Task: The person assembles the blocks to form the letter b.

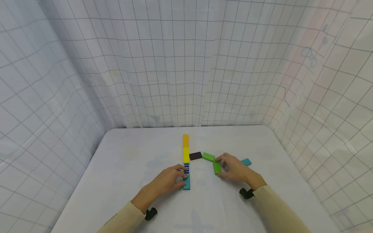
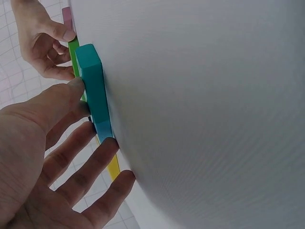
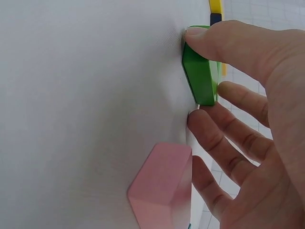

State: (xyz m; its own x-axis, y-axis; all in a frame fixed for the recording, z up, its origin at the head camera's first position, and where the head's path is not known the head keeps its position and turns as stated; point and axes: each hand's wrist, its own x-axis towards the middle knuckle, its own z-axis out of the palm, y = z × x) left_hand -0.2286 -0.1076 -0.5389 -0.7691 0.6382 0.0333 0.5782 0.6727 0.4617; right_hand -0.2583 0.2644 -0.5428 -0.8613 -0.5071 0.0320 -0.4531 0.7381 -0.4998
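Observation:
On the white table, my right hand (image 1: 236,169) pinches a green block (image 1: 217,168) lengthwise, thumb at its near end and a fingertip at its far end. A second green block (image 1: 208,157) lies end to corner with it, followed by a black block (image 1: 195,156). My left hand (image 1: 164,182) rests against a straight column, its fingers spread. Its fingertips reach over a blue patterned block (image 1: 186,165), and the thumb touches the side of a teal block (image 1: 187,185) at the near end. A yellow block (image 1: 186,155) and an orange block (image 1: 186,140) extend that column away from me.
Beside the right hand lies a pink block (image 3: 159,181), hidden behind the hand in the head view. Another teal block (image 1: 246,161) shows just past the right hand's knuckles. White gridded curtains (image 1: 192,64) surround the table (image 1: 131,145) at the back and sides.

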